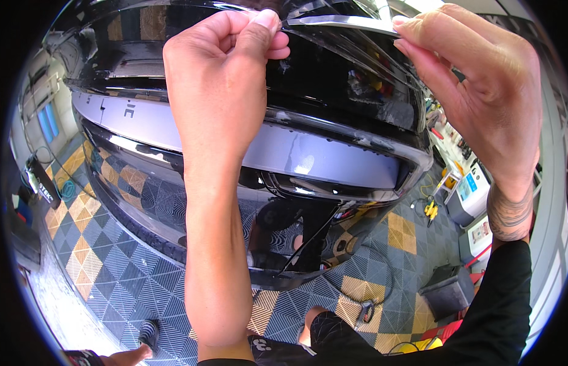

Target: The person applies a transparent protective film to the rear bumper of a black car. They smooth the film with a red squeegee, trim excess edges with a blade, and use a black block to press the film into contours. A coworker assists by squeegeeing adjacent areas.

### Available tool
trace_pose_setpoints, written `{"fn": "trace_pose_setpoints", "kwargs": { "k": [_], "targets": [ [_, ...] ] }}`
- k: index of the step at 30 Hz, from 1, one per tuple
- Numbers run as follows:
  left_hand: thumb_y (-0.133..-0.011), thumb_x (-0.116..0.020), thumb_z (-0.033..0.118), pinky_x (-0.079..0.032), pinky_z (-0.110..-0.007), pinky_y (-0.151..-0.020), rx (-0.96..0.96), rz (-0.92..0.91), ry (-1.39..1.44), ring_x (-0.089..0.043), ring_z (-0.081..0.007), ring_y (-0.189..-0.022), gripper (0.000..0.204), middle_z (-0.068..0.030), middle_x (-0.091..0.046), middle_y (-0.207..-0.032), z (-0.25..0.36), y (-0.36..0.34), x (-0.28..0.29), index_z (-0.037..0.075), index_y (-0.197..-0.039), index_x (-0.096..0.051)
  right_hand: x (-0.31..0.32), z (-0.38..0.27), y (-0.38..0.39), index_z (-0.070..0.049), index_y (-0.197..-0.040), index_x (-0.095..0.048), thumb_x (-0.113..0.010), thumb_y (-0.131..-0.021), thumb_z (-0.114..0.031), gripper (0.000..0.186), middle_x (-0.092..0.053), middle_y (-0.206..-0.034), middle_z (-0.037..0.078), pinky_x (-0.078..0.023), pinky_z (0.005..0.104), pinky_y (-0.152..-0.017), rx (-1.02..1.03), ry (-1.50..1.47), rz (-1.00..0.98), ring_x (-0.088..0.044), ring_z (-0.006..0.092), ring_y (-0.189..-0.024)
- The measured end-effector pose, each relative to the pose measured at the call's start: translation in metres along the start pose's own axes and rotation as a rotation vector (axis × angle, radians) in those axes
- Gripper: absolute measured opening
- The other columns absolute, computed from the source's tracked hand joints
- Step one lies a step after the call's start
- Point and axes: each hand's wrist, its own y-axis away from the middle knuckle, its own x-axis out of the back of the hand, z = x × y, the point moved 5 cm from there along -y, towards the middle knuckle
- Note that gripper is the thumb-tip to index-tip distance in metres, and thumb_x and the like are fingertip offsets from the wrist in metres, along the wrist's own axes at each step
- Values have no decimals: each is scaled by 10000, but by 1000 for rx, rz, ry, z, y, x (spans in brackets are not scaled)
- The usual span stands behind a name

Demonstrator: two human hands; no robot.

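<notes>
A thin, whitish, see-through strip of film [345, 23] stretches between my hands, above the glossy black bodywork of a car [333, 70]. My right hand [479, 79] pinches the strip's right end between thumb and fingertips. At the other end, my left hand [220, 79] is closed, thumb pressed against curled fingers, where the strip meets them; the exact grip is hidden by the fingers. More clear, wrinkled film seems to lie over the dark surface below the strip. Lower on the car runs a silver-grey panel [320, 152] with water drops along its upper edge.
Patterned grey and tan tiles [137, 268] cover the floor. On the right stand a white and blue box [470, 190], a dark bin [447, 291] and a yellow tool [430, 210]. A cable with a dark handle [365, 312] lies behind the car. At lower left is a striped slipper [149, 333].
</notes>
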Motion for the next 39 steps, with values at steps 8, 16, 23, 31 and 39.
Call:
{"fn": "trace_pose_setpoints", "kwargs": {
  "k": [8, 16, 23, 31, 39],
  "targets": [
    [-939, -632, 152, -543, -283, -790, 21, -24, 33, -689, -167, -785, 194, -96, -704, -847, -1, 0, -1, -27, -979, -698, -3, -2, 5, 20, -887, -664, -725, -803, 18, 104, -632, -741, 87, -444, 236, -536, -67, 23, 27, -576, 148, -583],
    [-944, -627, 154, -538, -288, -809, 36, -60, 65, -686, -172, -802, 200, -95, -701, -863, -1, 0, -1, -33, -989, -684, -6, 0, 14, 22, -884, -669, -728, -795, 19, 107, -642, -728, 89, -463, 239, -557, -134, 41, 58, -603, 158, -600],
    [-939, -613, 96, -522, -222, -737, 30, -25, 113, -660, -104, -741, 175, -70, -688, -781, 1, 1, -3, -64, -923, -683, -10, 4, 26, 8, -881, -683, -739, -788, -3, 109, -649, -724, 84, -461, 245, -557, -148, 57, 89, -602, 170, -595],
    [-947, -619, 129, -515, -252, -784, 47, -47, 95, -672, -132, -787, 182, -74, -695, -819, 0, 1, -2, -40, -951, -684, -18, 7, 38, -11, -883, -705, -753, -786, -38, 112, -626, -673, 73, -426, 236, -514, -191, 37, 128, -572, 139, -554],
    [-948, -618, 111, -521, -242, -786, 74, -65, 151, -670, -129, -783, 177, -77, -696, -820, -2, 1, -3, -52, -951, -686, -29, 4, 49, -16, -909, -716, -751, -804, -51, 116, -605, -624, 50, -398, 215, -497, -289, -70, 215, -527, 88, -523]
  ]
}}
